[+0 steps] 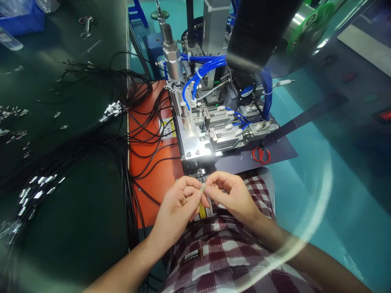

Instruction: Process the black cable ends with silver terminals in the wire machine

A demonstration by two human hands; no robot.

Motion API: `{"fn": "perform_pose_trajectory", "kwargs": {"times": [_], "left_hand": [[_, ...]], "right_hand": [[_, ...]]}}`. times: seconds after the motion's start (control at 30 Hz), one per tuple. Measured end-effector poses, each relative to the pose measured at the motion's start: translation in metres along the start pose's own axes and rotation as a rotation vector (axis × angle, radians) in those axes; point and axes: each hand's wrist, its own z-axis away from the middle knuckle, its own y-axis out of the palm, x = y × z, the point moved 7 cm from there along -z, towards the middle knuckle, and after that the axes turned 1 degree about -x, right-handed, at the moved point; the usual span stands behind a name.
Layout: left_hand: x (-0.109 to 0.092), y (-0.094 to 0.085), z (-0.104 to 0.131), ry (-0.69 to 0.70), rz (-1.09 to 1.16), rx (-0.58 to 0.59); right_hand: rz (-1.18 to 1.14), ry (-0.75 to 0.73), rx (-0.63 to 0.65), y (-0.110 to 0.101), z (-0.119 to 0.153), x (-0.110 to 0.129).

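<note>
Close in front of my lap, my left hand [180,203] and my right hand [230,193] meet fingertip to fingertip. Between them both pinch thin pale wires [203,187], greenish and whitish, with only a short stretch showing. The far ends are hidden by my fingers. Just beyond the hands is the front of a metal machine [200,148] with blue air hoses [210,63]. Black cables [152,140] run into its left side across an orange plate [146,195].
On the dark table [76,228] at left lie bundles of black cables with silver connectors [36,191] and loose connectors [14,112]. A wrench [87,27] and a blue bin [24,20] are farther back. Red-handled scissors [261,155] lie right of the machine.
</note>
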Motion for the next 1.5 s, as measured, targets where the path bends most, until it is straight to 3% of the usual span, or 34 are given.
{"fn": "perform_pose_trajectory", "kwargs": {"times": [0.3, 0.5, 0.57, 0.83, 1.07, 1.5], "left_hand": [[0.001, -0.001, -0.002, -0.019, -0.023, -0.003], [0.005, -0.001, -0.004, -0.052, -0.001, 0.006], [0.007, -0.002, -0.004, -0.057, 0.002, 0.009], [0.009, -0.002, -0.004, -0.061, 0.006, 0.026], [0.009, -0.001, -0.004, -0.06, 0.023, 0.038], [0.009, -0.005, -0.003, -0.003, 0.039, -0.064]], "right_hand": [[-0.137, 0.097, 0.076, 0.006, 0.001, -0.011], [0.145, -0.208, -0.085, -0.004, 0.008, 0.007], [0.185, -0.245, -0.094, -0.003, 0.01, 0.008], [0.048, -0.082, -0.039, 0.0, 0.004, 0.0], [0.044, -0.099, -0.031, -0.001, 0.001, 0.003], [-0.142, 0.118, -0.101, 0.004, 0.009, -0.02]]}}
